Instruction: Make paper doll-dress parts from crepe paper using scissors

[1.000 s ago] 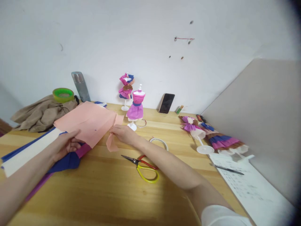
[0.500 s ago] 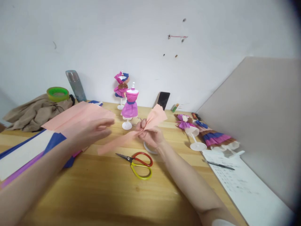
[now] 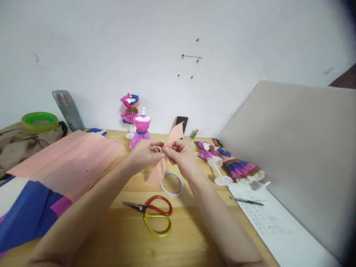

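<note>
A strip of peach crepe paper (image 3: 159,171) is pinched at its middle between both hands, its two ends fanning up right and down left. My left hand (image 3: 147,152) grips it from the left with closed fingers. From the right, my right hand (image 3: 180,154) holds the same spot between thumb and fingers. A roll of white tape (image 3: 180,187) lies just below the hands. Nearer to me are scissors (image 3: 143,208) with one red and one yellow handle. Behind my left hand stands a small dress form (image 3: 142,128) in pink paper with a blue belt.
Large peach sheets (image 3: 80,159) and blue paper (image 3: 30,207) cover the left. A flask (image 3: 68,111) and green tape (image 3: 40,121) stand behind. Another dressed form (image 3: 130,111) and a phone (image 3: 183,121) are near the wall. Right: lying paper dresses (image 3: 240,167), a pen (image 3: 249,201) on a written sheet (image 3: 267,226).
My left hand has moved right from the peach sheets and now grips the strip beside my right hand. The view has shifted, and the tape roll shows more fully.
</note>
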{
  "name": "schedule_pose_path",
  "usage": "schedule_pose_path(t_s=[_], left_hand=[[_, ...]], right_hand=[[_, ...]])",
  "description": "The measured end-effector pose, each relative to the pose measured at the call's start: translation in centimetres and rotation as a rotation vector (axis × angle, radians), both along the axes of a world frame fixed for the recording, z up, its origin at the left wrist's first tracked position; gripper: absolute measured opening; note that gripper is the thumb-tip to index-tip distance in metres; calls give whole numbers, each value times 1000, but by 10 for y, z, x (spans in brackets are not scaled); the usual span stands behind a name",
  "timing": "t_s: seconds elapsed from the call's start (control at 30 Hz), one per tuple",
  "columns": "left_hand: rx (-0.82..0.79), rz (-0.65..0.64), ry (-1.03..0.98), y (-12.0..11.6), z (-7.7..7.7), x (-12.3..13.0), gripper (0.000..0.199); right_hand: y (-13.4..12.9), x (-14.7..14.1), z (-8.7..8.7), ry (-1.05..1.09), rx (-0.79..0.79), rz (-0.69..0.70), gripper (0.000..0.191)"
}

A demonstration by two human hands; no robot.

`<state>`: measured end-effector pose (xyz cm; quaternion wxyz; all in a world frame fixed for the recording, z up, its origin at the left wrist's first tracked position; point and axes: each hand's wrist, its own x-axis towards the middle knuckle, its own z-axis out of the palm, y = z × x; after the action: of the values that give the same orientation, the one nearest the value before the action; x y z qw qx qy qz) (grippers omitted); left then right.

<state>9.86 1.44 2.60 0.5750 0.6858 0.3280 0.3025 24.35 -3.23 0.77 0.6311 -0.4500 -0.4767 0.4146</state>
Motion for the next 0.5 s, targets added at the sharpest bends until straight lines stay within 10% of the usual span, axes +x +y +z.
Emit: schedule_pose_path(t_s=[0.17, 0.5], left_hand=[[7, 85, -22, 9, -6, 1, 38], [666, 187, 249, -10, -20, -1, 18]], right_hand=[[2, -1, -3, 3, 59, -13, 32], [21, -9, -8, -244, 17, -189, 62]])
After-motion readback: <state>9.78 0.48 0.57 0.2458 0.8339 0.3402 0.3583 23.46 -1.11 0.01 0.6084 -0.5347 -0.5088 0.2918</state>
